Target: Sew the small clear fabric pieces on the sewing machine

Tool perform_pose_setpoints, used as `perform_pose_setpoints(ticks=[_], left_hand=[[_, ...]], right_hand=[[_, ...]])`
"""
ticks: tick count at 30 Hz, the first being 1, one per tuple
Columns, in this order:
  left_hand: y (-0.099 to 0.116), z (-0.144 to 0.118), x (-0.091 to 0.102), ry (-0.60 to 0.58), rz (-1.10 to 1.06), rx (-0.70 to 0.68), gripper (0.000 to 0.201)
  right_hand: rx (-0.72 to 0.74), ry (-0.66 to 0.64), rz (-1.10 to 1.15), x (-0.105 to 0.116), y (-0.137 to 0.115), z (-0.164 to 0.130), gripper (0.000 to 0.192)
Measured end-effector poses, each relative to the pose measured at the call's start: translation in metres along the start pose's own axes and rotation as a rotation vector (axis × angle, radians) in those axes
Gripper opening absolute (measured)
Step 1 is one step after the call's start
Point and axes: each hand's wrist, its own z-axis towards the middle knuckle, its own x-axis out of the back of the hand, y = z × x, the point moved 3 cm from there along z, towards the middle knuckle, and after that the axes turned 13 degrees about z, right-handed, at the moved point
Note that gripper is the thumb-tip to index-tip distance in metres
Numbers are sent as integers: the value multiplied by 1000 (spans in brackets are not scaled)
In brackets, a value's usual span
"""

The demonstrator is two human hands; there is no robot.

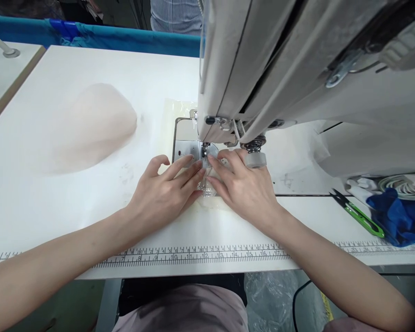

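Note:
My left hand (166,191) and my right hand (244,184) lie flat on the white table, fingertips meeting over a small clear, thin piece of material (206,186). They press it down just in front of the presser foot and needle (204,152) of the sewing machine (297,69). The fingers of both hands are spread and pinch the piece from either side. Most of the piece is hidden under my fingers. The metal needle plate (185,150) shows behind my left fingertips.
A pale sheer mound of fabric (97,124) sits on the table at left. Green thread snips (358,214) and blue cloth (397,216) lie at right. A printed ruler (193,256) runs along the table's front edge. A person in a striped shirt (174,16) stands behind.

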Motion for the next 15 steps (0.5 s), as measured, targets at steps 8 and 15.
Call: perform_pose_setpoints(ticks=[8,15], left_hand=[[3,2,-4,-18,49,17,27],[4,3,-6,-10,65,27,27]], right_hand=[[-27,7,-6,-3,3,2,41],[-39,19,-8,-5,4,3,41]])
